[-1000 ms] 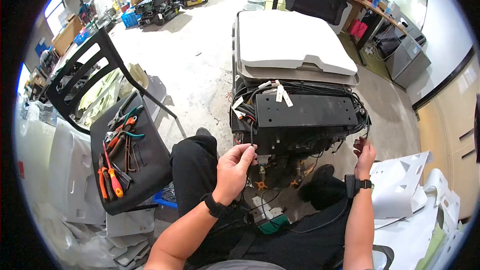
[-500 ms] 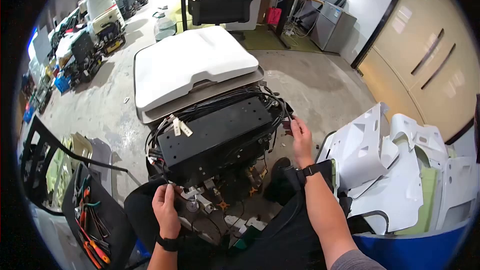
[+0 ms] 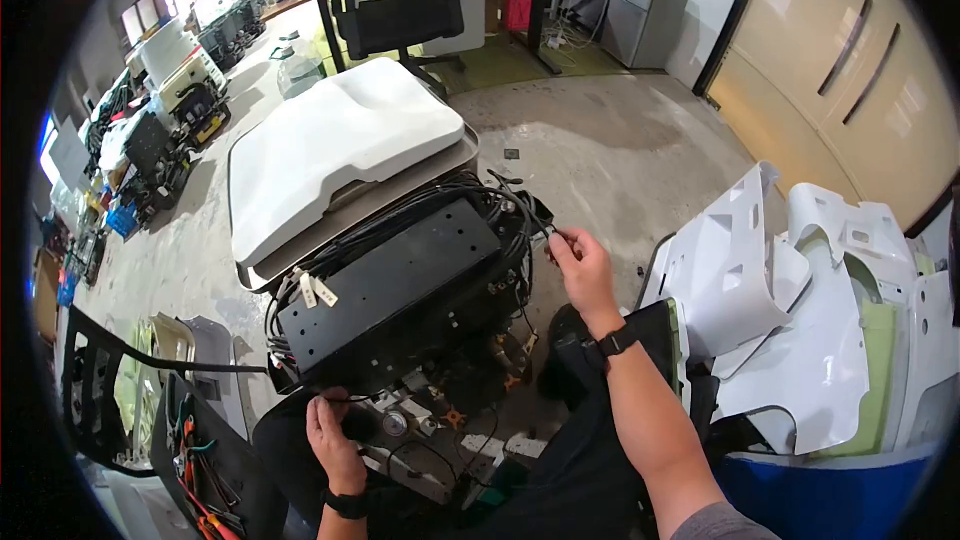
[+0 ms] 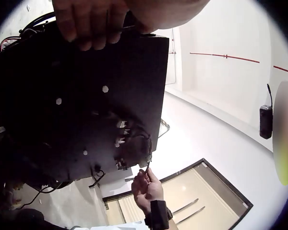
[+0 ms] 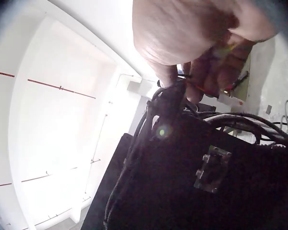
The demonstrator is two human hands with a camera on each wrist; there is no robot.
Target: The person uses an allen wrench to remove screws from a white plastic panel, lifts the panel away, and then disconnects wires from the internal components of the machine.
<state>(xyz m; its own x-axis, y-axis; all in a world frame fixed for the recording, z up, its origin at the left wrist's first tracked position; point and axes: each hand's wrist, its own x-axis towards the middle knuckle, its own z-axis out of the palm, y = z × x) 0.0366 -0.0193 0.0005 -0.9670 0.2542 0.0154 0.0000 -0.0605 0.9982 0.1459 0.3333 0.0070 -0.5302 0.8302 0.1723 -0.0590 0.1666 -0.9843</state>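
A black metal box (image 3: 395,290) fronts a machine with a white cover (image 3: 345,155). Black cables (image 3: 515,215) bundle around the box's right end, and white tags (image 3: 318,290) hang on wires at its left. My right hand (image 3: 588,278) pinches a black cable at the right corner; in the left wrist view its thumb and fingers meet on that cable (image 4: 148,166). At the box's lower left, my left hand (image 3: 334,445) pinches a thin black cable (image 3: 350,399) between thumb and fingers. From the right wrist, the fingertips (image 5: 194,93) are partly shadowed behind the cables.
White plastic panels (image 3: 720,270) are stacked on the right. A black chair (image 3: 215,440) at lower left carries pliers and screwdrivers. Beneath the box are metal parts and an orange star-shaped knob (image 3: 453,418). An office chair (image 3: 400,15) and desk stand behind, with a cabinet (image 3: 830,70) at right.
The head view has swung to the right, so the machine appears further left. Both hands stay at the two ends of the box, each keeping its pinch on a cable.
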